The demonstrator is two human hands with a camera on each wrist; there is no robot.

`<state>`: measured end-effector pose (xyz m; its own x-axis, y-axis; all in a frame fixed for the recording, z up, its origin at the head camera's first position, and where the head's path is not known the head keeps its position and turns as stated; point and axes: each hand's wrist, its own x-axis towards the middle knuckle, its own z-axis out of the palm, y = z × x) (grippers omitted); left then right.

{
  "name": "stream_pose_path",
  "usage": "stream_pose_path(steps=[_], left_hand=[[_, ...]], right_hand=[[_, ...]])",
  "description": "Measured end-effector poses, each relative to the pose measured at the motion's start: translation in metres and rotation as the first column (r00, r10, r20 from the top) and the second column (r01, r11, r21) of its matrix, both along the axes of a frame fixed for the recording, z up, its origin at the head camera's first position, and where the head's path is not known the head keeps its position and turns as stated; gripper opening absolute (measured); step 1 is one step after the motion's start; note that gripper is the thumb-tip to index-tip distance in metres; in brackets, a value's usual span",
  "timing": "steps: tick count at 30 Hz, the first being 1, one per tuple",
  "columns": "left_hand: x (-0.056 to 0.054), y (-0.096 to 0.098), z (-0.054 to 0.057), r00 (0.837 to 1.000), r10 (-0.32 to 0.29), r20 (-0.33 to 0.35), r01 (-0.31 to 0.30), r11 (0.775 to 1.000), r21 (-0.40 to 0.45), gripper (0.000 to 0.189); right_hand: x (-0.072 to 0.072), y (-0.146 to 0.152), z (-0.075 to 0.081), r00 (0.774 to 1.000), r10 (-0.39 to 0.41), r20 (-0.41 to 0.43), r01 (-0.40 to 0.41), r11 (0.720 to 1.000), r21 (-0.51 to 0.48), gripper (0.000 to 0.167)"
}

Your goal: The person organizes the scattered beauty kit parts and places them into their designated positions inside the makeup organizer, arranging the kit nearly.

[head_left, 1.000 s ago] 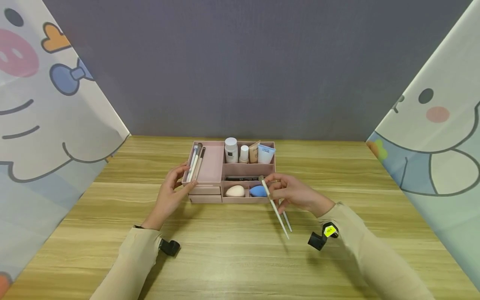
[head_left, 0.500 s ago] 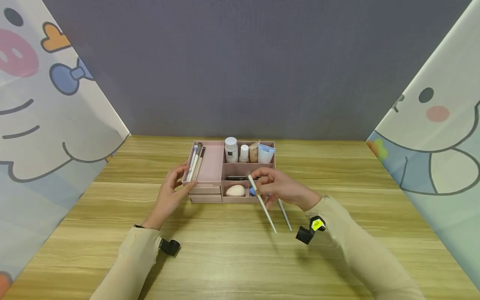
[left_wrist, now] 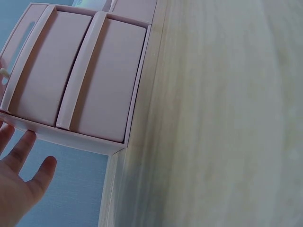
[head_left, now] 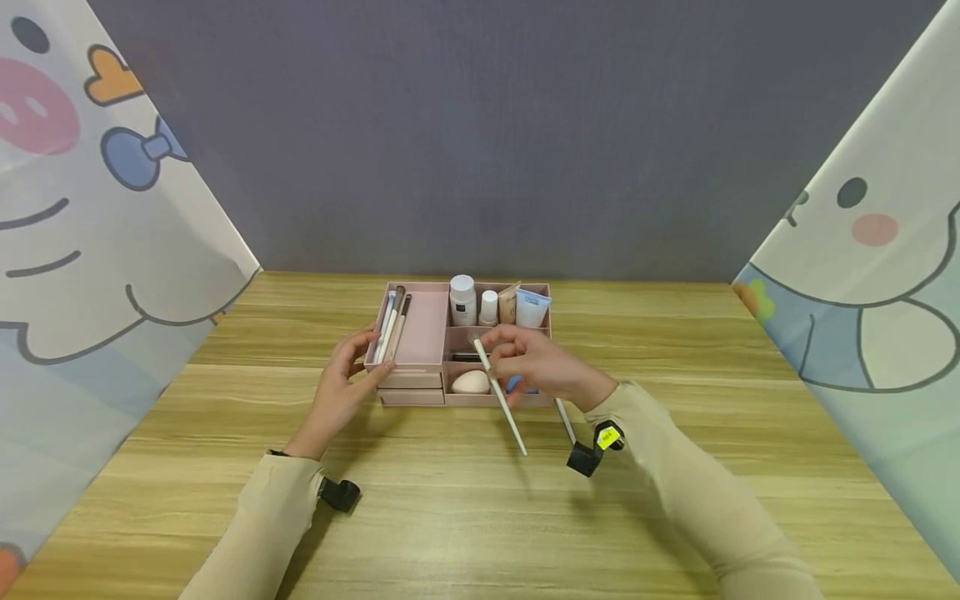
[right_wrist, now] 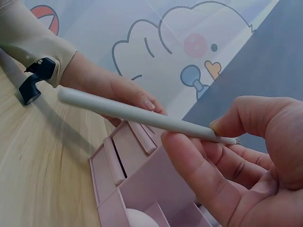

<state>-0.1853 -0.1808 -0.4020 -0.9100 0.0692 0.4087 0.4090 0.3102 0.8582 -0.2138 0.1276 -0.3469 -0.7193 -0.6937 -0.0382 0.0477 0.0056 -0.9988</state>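
A pink makeup organizer (head_left: 423,325) stands on the table, with a flat tray and drawers at its left and compartments at its right. My left hand (head_left: 351,371) holds its front left corner; in the left wrist view some fingertips touch its side wall. My right hand (head_left: 542,367) pinches a white-handled makeup brush (head_left: 501,400) above the front right compartments, bristles up and away, handle end towards me. Several brushes (head_left: 392,321) lie in the left tray. A white makeup sponge (head_left: 471,382) and a blue sponge (head_left: 517,384), partly behind my hand, sit in front compartments.
A white bottle (head_left: 462,302), a smaller white-capped bottle (head_left: 488,308), a beige tube (head_left: 507,305) and a pale blue tube (head_left: 532,309) stand in the back compartment. A second white brush handle (head_left: 565,421) lies on the table, partly hidden by my right arm.
My right hand has moved left with the makeup brush, from over the organizer's right edge towards its middle. The left hand has stayed at the organizer's corner.
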Motion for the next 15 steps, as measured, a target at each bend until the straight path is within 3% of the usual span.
stream_pose_path(steps=[15], left_hand=[[0.001, 0.0, 0.0, 1.0, -0.002, 0.008, 0.002, 1.0, -0.006, 0.046]], right_hand=[[-0.009, -0.026, 0.004, 0.998, -0.067, 0.013, 0.068, 0.997, -0.04, 0.047]])
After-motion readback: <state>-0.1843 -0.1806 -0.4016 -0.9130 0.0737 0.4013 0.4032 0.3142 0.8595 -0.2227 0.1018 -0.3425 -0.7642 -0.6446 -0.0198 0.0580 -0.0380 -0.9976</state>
